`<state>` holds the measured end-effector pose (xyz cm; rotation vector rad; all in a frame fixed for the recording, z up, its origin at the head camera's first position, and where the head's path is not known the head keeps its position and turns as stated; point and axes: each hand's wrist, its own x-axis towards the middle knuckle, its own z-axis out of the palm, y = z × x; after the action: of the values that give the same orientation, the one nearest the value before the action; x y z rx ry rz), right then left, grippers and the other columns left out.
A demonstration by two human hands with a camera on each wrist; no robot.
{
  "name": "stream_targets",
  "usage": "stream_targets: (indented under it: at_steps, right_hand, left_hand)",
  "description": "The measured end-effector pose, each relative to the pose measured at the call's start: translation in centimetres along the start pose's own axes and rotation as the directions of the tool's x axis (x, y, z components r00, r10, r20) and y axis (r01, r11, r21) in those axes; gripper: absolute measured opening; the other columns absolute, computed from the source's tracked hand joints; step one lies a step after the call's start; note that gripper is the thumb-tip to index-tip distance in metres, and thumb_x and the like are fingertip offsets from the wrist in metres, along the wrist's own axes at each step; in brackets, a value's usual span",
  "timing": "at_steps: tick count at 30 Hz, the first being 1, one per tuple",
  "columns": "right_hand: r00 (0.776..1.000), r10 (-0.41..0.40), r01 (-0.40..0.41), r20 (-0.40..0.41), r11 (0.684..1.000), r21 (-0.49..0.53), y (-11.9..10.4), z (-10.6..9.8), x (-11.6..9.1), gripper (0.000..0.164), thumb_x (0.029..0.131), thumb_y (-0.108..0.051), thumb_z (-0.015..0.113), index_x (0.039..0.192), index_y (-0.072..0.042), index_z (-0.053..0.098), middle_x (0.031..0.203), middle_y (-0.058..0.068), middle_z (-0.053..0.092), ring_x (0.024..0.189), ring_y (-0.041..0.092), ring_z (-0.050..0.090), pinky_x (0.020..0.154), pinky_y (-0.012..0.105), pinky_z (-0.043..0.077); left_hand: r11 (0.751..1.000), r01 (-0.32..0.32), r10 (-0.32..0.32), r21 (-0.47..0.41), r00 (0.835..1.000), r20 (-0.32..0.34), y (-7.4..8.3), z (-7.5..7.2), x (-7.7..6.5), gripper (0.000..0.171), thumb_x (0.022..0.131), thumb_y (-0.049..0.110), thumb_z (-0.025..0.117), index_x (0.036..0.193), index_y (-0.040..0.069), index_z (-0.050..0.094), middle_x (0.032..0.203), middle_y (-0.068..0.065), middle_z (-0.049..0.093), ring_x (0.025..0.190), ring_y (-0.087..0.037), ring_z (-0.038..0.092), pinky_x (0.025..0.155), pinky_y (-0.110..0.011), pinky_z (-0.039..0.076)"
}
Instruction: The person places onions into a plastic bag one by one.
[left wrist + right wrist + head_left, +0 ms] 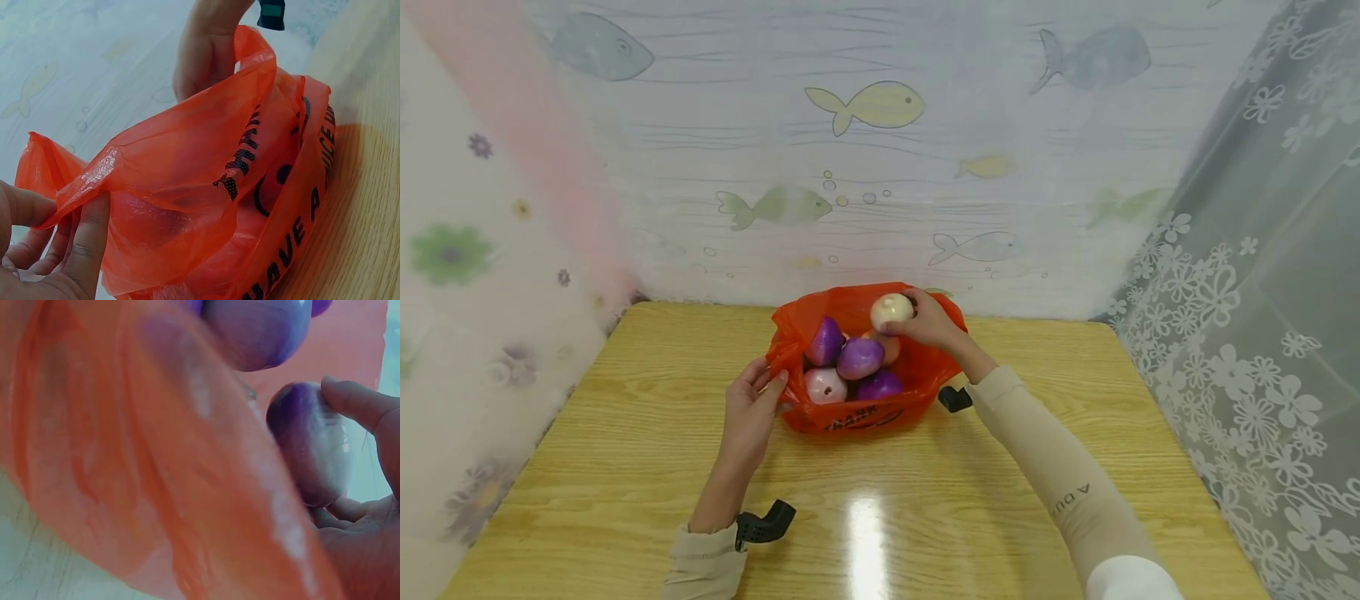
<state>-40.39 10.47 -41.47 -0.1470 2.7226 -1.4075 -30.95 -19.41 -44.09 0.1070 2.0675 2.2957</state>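
Observation:
An orange-red plastic bag (880, 414) with black lettering stands with its mouth spread on the wooden table. My left hand (752, 408) pinches the bag's left rim; the left wrist view shows the film between thumb and fingers (91, 231). Above the bag's back right, my right hand (929, 321) grips a glossy turnip-like round vegetable (891, 313), cream in the head view, purple and white in the right wrist view (309, 444). Inside lie several round purple pieces (860, 358), a pale pink one (825, 387) with a dark spot, and a partly hidden orange-tinted one (887, 346).
The pale wooden table (647, 467) ends at a back edge just behind the bag. A fish-patterned curtain (880, 167) hangs behind it, with a lace curtain (1247, 333) at the right. Black camera mounts sit on both wrists, the left one (766, 523) low over the table.

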Motion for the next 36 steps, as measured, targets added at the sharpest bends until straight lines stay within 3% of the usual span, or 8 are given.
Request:
stream_targets:
  at_steps: [12,19,32,36]
  right_hand:
    - [1.000,-0.003,0.003,0.017,1.000,-0.010,-0.8,0.0,0.7,0.071,0.089,-0.024,0.079,0.143,0.005,0.042,0.132,0.021,0.057,0.115,0.034,0.061,0.101,0.046,0.052]
    - [0.998,0.053,-0.050,0.042,0.997,-0.059,-1.8,-0.2,0.8,0.068,0.087,-0.025,0.079,0.140,0.004,0.047,0.127,0.019,0.060,0.109,0.032,0.061,0.098,0.042,0.053]
    - [0.997,0.053,-0.052,0.051,0.998,-0.035,-2.0,0.5,1.5,0.064,0.089,-0.029,0.078,0.136,0.002,0.049,0.125,0.017,0.061,0.109,0.032,0.061,0.099,0.043,0.053]
    - [0.997,0.062,-0.061,0.048,0.998,-0.022,-2.0,0.6,1.5,0.070,0.090,-0.030,0.076,0.142,0.003,0.044,0.135,0.020,0.056,0.120,0.034,0.057,0.105,0.045,0.049]
  left_hand:
    - [1.000,0.006,-0.006,-0.009,1.000,0.007,-0.2,-0.1,0.1,0.036,0.106,0.008,0.050,0.142,0.003,0.048,0.132,-0.011,0.060,0.096,-0.012,0.066,0.078,-0.022,0.058]
    - [1.000,0.001,-0.002,-0.024,1.000,-0.005,-0.2,0.0,0.1,0.033,0.105,0.006,0.052,0.138,0.002,0.051,0.125,-0.007,0.065,0.094,-0.011,0.067,0.077,-0.022,0.058]
    - [1.000,0.012,-0.012,-0.024,1.000,0.004,0.1,-0.2,0.1,0.034,0.106,0.007,0.052,0.140,0.002,0.050,0.132,-0.014,0.061,0.096,-0.010,0.067,0.078,-0.022,0.058]
    - [1.000,0.009,-0.009,-0.027,1.000,0.008,0.1,-0.3,0.1,0.034,0.106,0.007,0.051,0.140,0.002,0.050,0.131,-0.013,0.061,0.096,-0.011,0.067,0.078,-0.022,0.058]
